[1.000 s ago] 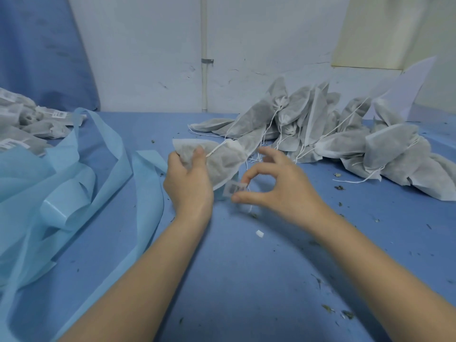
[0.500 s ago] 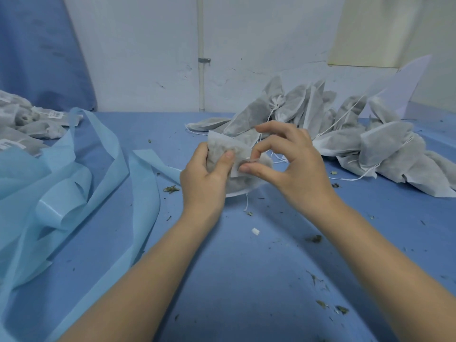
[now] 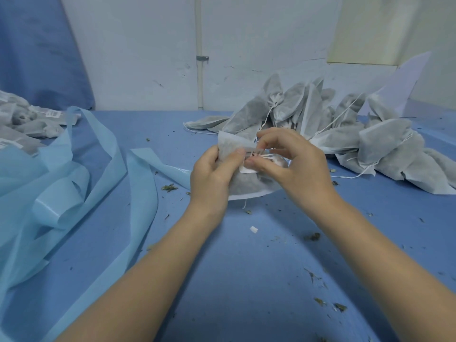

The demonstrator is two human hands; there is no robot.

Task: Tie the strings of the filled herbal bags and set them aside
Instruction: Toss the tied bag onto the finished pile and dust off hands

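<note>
nothing really readable here. the white label [image 3: 251,157] on the bag [image 3: 249,186] in the middle shows a barcode and a couple of dark characters, too blurry to make out. the labels [image 3: 53,114] on the bags at far left are just smudges too.

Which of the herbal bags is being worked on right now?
The bag held up in both hands: left hand grips it, right hand pinches its strings beside the barcode label. The others lie in piles.
</note>
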